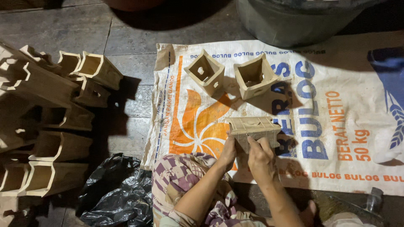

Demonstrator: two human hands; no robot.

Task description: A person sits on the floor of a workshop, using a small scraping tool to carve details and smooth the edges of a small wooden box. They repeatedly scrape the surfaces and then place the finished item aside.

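Dark stone-tiled flooring (63, 25) fills the head view, and over it lies a flattened white woven sack (336, 105) with orange and blue print — seemingly spread as a clean working mat. Near the sack's lower middle, both hands meet on a pale square moulded pot (253, 128) tipped on its side, its ribbed outer wall facing the camera. The left hand (229, 152) cups the pot's lower left edge, steadying it, while the right hand (260, 159) closes its fingers against the underside, gripping it from below. Two matching pots (230, 72) sit just above on the sack, mouths up and slightly tilted, close together but apart from the held one. To the left, off the sack, nested rows of pots (46, 126) lie stacked on their sides — a compact way to keep many. A crumpled black plastic bag (113, 193) lies beside the person's patterned garment (185, 176), and a grey tub (294, 21) stands at the top edge.
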